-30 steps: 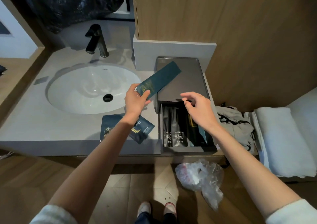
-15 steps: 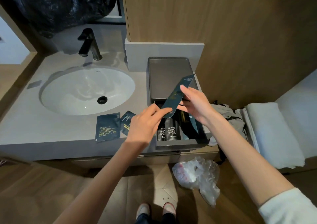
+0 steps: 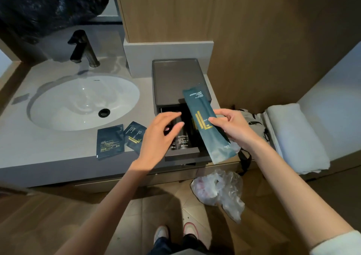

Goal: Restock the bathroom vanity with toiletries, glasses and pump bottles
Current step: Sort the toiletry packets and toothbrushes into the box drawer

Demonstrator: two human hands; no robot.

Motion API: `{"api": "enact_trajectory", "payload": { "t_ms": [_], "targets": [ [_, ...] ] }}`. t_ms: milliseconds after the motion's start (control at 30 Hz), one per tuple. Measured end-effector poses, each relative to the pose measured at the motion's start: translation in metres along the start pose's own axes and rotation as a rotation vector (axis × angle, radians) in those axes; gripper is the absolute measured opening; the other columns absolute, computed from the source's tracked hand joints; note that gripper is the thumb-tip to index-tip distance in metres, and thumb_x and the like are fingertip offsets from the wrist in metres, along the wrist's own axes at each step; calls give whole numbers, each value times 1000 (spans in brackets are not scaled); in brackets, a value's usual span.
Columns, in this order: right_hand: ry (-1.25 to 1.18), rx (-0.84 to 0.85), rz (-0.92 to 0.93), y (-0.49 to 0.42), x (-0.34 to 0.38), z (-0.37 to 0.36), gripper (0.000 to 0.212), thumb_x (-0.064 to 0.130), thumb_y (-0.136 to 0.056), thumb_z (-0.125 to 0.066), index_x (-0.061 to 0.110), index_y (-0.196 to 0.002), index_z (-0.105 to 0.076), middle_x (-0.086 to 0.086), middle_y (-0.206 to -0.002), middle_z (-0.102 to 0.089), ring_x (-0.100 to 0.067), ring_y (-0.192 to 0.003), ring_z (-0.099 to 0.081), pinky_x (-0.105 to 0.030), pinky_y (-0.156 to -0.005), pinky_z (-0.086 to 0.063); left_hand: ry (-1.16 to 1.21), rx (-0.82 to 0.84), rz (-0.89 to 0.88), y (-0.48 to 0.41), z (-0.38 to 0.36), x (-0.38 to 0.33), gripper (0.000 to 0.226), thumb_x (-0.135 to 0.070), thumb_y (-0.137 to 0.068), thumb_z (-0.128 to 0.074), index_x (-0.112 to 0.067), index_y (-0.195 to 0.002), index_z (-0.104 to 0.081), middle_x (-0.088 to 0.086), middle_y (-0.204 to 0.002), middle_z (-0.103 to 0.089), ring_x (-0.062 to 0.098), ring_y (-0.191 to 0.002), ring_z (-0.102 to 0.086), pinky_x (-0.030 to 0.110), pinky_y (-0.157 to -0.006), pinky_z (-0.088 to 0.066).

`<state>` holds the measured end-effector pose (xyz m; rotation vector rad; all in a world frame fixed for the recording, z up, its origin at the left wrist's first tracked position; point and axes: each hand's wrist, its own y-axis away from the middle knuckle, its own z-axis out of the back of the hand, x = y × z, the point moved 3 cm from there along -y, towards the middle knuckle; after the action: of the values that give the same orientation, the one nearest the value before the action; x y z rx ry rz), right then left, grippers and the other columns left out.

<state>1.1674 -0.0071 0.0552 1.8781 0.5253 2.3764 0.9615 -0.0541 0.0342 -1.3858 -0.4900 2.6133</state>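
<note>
My right hand (image 3: pixel 233 126) holds a long dark-teal sachet (image 3: pixel 205 118) with gold lettering, tilted over the pulled-out drawer (image 3: pixel 183 153) of a dark grey amenity box (image 3: pixel 175 79). Dark tubes and packets lie in the drawer, partly hidden by my hands. My left hand (image 3: pixel 158 137) hovers over the drawer's left side, fingers apart, holding nothing. Two small teal sachets (image 3: pixel 110 140) (image 3: pixel 134 135) lie flat on the grey vanity counter (image 3: pixel 48 149), left of the box.
A white oval basin (image 3: pixel 84 102) with a black faucet (image 3: pixel 83 48) fills the counter's left. Folded white towels (image 3: pixel 293 135) and a printed cloth (image 3: pixel 252 120) lie to the right. A crumpled clear plastic bag (image 3: pixel 220 190) sits on the wooden floor by my feet.
The long sachet passed from my left hand to my right hand, which turned it more upright over the drawer. My left hand let go and dropped toward the drawer's left side.
</note>
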Motion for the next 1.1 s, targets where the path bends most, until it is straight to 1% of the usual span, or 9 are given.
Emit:
{"api": "enact_trajectory", "payload": {
  "t_ms": [100, 200, 267, 400, 500, 600, 733, 867, 1100],
  "targets": [
    [231, 50, 49, 7, -6, 7, 22, 17, -87, -66, 18, -109, -63, -4, -63, -56, -6, -62, -52, -14, -75, -43, -15, -35, 95, -13, -3, -1, 43, -28, -94, -52, -22, -136, -45, -1, -138, -43, -12, -116, -37, -1, -92, -34],
    [367, 96, 113, 11, -8, 10, 20, 16, -87, -66, 16, -106, -66, 3, -54, -37, -2, -50, -33, -7, -61, -34, -282, 127, -94, -23, -6, -8, 50, -31, -94, -52, -24, -141, -39, -4, -143, -40, 13, -132, -30, 24, -111, -23],
    [467, 98, 188, 12, -6, 12, 21, 18, -85, -69, 11, -104, -69, -4, -57, -49, -5, -57, -38, -9, -57, -34, -426, 302, -179, -26, -9, -11, 47, -36, -93, -51, -29, -139, -42, -7, -135, -50, 17, -128, -35, 36, -109, -21],
    [612, 103, 267, 10, -6, 15, 15, 29, -81, -72, 20, -94, -74, -8, -69, -71, -12, -65, -58, -30, -71, -49, -403, 405, -158, -26, -12, -11, 26, -35, -91, -55, -26, -115, -63, -8, -103, -63, 15, -100, -51, 32, -92, -32],
    [713, -3, 317, 11, -7, 17, 14, 39, -80, -71, 28, -89, -74, 12, -75, -71, -9, -78, -65, -37, -76, -55, -260, 409, 22, -26, -8, -8, 15, -25, -88, -63, -17, -98, -70, -4, -95, -68, 10, -83, -57, 23, -75, -40],
    [775, -252, 378, 10, -15, 24, 28, 39, -82, -68, 27, -107, -68, 9, -103, -70, -11, -101, -62, -33, -88, -50, -150, 365, 268, -20, 5, 3, 4, -18, -84, -68, -17, -88, -68, -4, -78, -65, 3, -69, -54, 15, -67, -40],
    [631, -416, 360, 18, -22, 20, 43, 29, -86, -66, 20, -126, -55, 0, -128, -52, -18, -123, -42, -20, -95, -30, 57, 269, 553, -8, 22, 12, 1, -16, -87, -64, -16, -86, -64, -2, -72, -60, 2, -64, -56, 21, -61, -43],
    [305, -244, 224, 19, -23, -1, 32, 28, -88, -63, 18, -119, -60, 7, -94, -66, -21, -91, -63, -31, -82, -51, 378, 173, 769, 15, 17, 5, 9, -15, -91, -57, -20, -84, -58, -6, -71, -58, -3, -51, -54, 13, -45, -37],
    [-81, -123, 75, 2, -8, -26, 21, 15, -94, -53, 8, -84, -70, -4, -75, -64, -13, -67, -57, -23, -65, -51, 471, 141, 789, 32, -10, -11, 9, -18, -90, -59, -12, -96, -57, 1, -81, -63, 6, -68, -55, 19, -56, -40]
  ]
}}
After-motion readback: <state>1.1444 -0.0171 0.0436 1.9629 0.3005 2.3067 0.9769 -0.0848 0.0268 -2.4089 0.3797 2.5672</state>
